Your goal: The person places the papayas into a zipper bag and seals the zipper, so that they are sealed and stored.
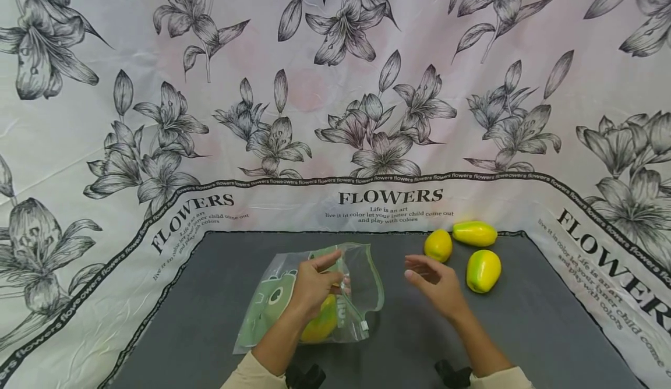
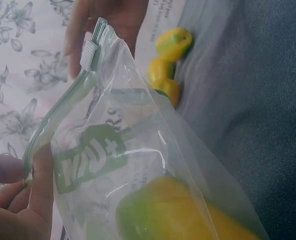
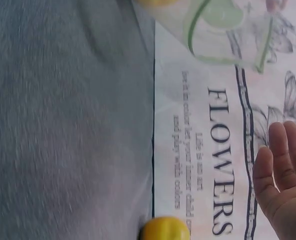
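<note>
My left hand (image 1: 314, 284) pinches the upper edge of a clear zip bag (image 1: 278, 261) with a green cartoon print. In the left wrist view, thumb and fingers hold the green zip strip (image 2: 53, 122), and a white slider (image 2: 89, 55) sits farther along it. Inside the bag lies a yellow-green fruit (image 1: 321, 322), papaya-like in shape, partly hidden by my hand and arm in the head view. My right hand (image 1: 437, 287) hovers to the right of the bag, fingers loosely bent, holding nothing. Its nearest loose fruit is a yellow one (image 1: 438, 245).
Two more yellow-green fruits, one lying sideways (image 1: 474, 233) and one nearer me (image 1: 483, 271), are on the right of the dark grey table (image 1: 403, 354). A flower-printed cloth (image 1: 283, 205) hangs behind and along the sides.
</note>
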Motion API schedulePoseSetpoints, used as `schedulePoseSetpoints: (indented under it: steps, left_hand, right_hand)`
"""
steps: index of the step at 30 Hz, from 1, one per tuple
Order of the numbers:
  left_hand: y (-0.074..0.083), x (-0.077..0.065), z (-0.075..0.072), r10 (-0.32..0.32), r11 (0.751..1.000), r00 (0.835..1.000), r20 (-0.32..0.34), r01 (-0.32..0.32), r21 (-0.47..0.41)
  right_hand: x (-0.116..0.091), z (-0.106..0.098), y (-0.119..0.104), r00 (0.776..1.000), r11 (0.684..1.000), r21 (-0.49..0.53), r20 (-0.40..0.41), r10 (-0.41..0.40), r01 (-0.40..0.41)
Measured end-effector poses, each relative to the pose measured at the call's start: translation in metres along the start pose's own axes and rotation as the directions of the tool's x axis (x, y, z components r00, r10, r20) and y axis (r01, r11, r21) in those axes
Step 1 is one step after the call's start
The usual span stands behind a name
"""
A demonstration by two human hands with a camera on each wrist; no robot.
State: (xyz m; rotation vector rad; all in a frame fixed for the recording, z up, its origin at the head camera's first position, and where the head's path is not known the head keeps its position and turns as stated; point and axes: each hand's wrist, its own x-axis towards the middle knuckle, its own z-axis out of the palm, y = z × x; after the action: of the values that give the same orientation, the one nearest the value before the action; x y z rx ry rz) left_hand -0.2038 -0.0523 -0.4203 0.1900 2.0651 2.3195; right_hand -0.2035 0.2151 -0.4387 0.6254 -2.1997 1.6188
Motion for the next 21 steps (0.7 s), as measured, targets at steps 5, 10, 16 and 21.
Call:
schedulePoseSetpoints:
  steps: [5, 10, 16, 21]
  left_hand:
    - [-0.002, 0.001, 0.000, -0.002, 1.000, 1.000, -0.005, 0.002, 0.030]
    - [-0.003, 0.001, 0.000, -0.012, 1.000, 1.000, -0.003, 0.012, 0.007]
    - [-0.003, 0.000, 0.000, -0.014, 1.000, 1.000, -0.008, 0.014, -0.018]
    - [-0.005, 0.000, 0.000, -0.017, 0.999, 1.000, -0.003, 0.017, -0.033]
  right_hand:
    - [-0.003, -0.020, 0.023, 0.998, 0.999, -0.033, -0.046, 0.037, -0.038]
    - [-0.005, -0.039, 0.028, 0.989, 0.994, -0.076, -0.132, 0.065, -0.076]
    - [-0.007, -0.057, 0.036, 0.961, 0.991, -0.113, -0.274, 0.042, -0.076]
    - [-0.011, -0.072, 0.043, 0.935, 0.986, -0.144, -0.353, 0.029, -0.085]
